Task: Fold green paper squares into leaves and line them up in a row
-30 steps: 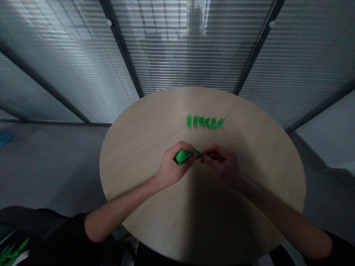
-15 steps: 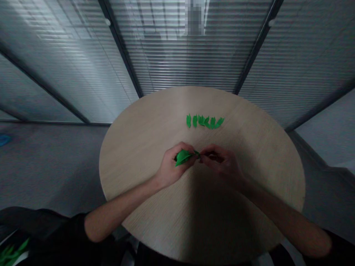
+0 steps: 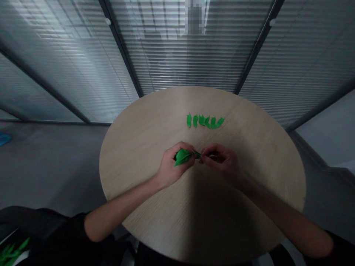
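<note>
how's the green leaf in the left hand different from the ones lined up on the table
The green leaf in the left hand looks larger than each piece in the row of leaves. It is held up, while the row of leaves lies on the wood tabletop. Both are bright green with pointed tips.

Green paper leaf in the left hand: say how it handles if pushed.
The green paper leaf probably weighs very little, being thin folded paper. Its creases likely keep it fairly stiff, though the narrow end pinched by the right hand looks bendable. Pushed, it would probably slide rather than roll.
</note>
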{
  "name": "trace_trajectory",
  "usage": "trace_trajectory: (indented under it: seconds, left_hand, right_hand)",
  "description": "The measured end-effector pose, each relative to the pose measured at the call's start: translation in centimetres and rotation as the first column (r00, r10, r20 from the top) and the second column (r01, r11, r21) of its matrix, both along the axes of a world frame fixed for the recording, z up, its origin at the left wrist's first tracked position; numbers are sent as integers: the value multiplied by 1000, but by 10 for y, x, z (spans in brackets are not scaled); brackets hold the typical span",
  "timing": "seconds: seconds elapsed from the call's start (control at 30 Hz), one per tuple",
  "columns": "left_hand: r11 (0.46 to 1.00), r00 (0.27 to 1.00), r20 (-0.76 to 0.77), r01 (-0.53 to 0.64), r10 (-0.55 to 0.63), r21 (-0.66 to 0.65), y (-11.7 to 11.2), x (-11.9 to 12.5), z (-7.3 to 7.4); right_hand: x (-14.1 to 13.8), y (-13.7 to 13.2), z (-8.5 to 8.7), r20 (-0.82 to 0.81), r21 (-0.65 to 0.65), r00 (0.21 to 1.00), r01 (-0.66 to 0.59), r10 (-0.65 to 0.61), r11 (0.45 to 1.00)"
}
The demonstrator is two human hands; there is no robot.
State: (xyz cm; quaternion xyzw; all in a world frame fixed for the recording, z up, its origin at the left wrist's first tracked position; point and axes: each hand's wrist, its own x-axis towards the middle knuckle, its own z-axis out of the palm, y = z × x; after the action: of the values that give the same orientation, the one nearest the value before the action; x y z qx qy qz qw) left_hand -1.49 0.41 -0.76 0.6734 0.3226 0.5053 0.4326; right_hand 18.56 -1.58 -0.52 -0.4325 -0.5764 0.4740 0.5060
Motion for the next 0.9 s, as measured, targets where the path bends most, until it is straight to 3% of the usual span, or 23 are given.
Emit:
trace_trajectory:
  seconds: [0.33, 0.9]
  left_hand:
    - [999, 998, 44, 35, -34, -21, 1, 1, 1]
    - [999, 1000, 16, 9, -9, -35, -1, 2, 5]
  right_hand:
    - [0, -1, 3, 51, 71, 998, 31, -35, 997]
    - [0, -1, 3, 43, 26, 999, 21, -22, 999]
